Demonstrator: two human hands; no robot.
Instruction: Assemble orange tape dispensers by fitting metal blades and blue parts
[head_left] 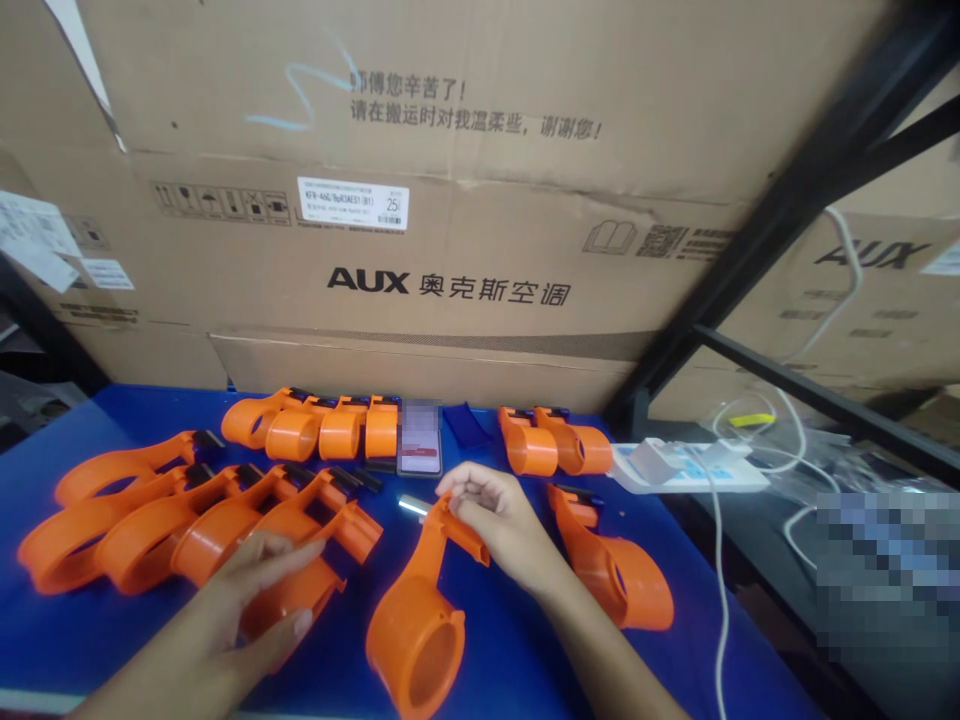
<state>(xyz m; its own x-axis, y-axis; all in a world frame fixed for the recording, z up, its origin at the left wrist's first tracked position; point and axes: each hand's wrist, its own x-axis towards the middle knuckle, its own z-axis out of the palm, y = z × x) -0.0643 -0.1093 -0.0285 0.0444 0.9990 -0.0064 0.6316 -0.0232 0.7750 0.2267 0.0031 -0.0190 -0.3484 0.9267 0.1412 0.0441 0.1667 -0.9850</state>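
My right hand is closed round the narrow top end of an orange plastic part, which has a wide ring at its lower end. A short shiny metal tube sticks out to the left of that end. My left hand is held with thumb and forefinger apart, in front of another orange ring part; whether it touches this part I cannot tell. Several similar orange parts with dark tips lie overlapping in a row just beyond my left hand. One more orange part rests right of my right forearm.
More orange parts stand along the back of the blue table. A phone lies among them. At the right are a white power strip with cables and a black metal frame. A large cardboard box stands behind.
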